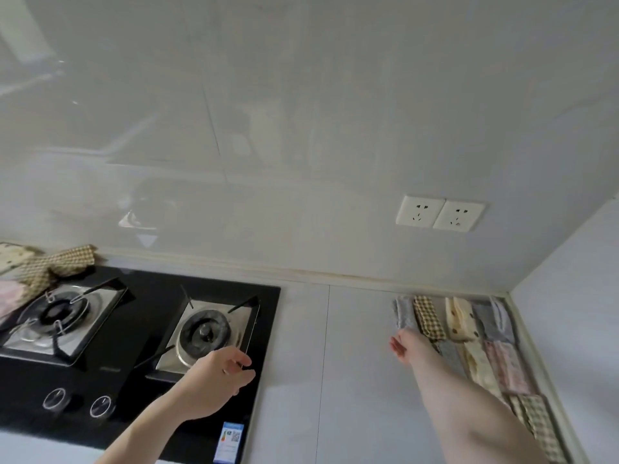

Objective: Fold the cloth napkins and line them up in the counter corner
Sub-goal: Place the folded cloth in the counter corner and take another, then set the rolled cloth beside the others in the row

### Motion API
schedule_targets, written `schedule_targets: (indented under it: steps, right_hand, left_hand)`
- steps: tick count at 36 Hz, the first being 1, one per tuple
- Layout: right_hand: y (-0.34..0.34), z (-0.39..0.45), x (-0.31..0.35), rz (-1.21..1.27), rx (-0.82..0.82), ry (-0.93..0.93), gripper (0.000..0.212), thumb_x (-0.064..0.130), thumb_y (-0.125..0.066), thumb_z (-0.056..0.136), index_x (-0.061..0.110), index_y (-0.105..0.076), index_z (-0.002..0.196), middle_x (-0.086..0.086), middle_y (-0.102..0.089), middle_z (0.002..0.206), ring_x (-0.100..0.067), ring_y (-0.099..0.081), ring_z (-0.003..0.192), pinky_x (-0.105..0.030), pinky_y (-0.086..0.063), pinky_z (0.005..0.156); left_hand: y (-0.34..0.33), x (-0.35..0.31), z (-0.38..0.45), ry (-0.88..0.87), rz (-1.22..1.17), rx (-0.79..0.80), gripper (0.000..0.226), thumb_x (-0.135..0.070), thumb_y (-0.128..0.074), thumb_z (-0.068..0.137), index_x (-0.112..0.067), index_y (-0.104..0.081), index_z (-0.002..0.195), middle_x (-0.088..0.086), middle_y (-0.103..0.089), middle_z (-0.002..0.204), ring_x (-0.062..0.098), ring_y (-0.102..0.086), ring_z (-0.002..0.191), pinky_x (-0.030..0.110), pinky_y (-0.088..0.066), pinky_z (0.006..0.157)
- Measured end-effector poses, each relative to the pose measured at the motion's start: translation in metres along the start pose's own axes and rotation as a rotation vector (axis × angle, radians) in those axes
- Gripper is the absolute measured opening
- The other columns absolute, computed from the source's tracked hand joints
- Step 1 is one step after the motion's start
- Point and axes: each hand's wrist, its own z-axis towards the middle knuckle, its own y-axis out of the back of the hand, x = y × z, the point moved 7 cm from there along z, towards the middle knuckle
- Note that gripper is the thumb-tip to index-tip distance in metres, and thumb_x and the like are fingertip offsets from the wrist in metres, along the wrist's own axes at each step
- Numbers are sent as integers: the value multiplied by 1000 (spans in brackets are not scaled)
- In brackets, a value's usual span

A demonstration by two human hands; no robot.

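Several folded napkins lie in rows in the right counter corner: a grey one (404, 313), a brown checked one (428, 317), a cream spotted one (460, 319), a pink one (507, 365) and more along the wall. My right hand (407, 346) hovers just in front of the grey and checked napkins, fingers relaxed, holding nothing. Over the stove's right edge my left hand (222, 371) hangs with loosely curled fingers, also holding nothing. Unfolded napkins (58, 266), checked and spotted, are heaped at the far left behind the stove.
A black two-burner gas stove (140, 333) with metal pan supports fills the left counter; its knobs (78, 401) face me. White counter (351, 363) lies between stove and napkins. Two wall sockets (439, 213) sit above the corner. The side wall bounds the right.
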Motion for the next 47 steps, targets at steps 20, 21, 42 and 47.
schedule_targets:
  steps: [20,21,42,47]
  right_hand:
    - [-168,-186,-49,-641,334,378,56,8,-61,89,10,-45,142,-6,-64,94,-20,-64,70,-26,-49,54]
    - [-184,-204,-56,-679,381,409,54,8,-62,89,10,-45,140,-4,-64,92,-20,-64,70,-26,-49,55]
    - [-430,-513,-259,-1046,918,813,34,34,-70,85,38,-61,117,17,-62,117,-5,-62,94,-31,-52,94]
    - [-470,-551,-285,-1143,961,845,40,34,-69,89,36,-58,127,19,-58,124,-6,-54,119,-27,-43,102]
  left_hand:
    - [45,86,-47,53,-91,-41,15,-36,-69,90,-30,-68,103,-5,-75,92,6,-71,75,22,-55,76]
    - [53,94,-54,54,-91,-63,15,-37,-69,90,-30,-68,103,-5,-74,91,6,-71,74,22,-55,77]
    - [230,363,-263,172,-198,-463,17,-34,-67,93,-29,-66,109,-16,-66,108,0,-68,88,13,-49,64]
    - [262,412,-285,189,-223,-515,17,-36,-68,92,-33,-66,109,-17,-67,110,-3,-66,92,12,-50,73]
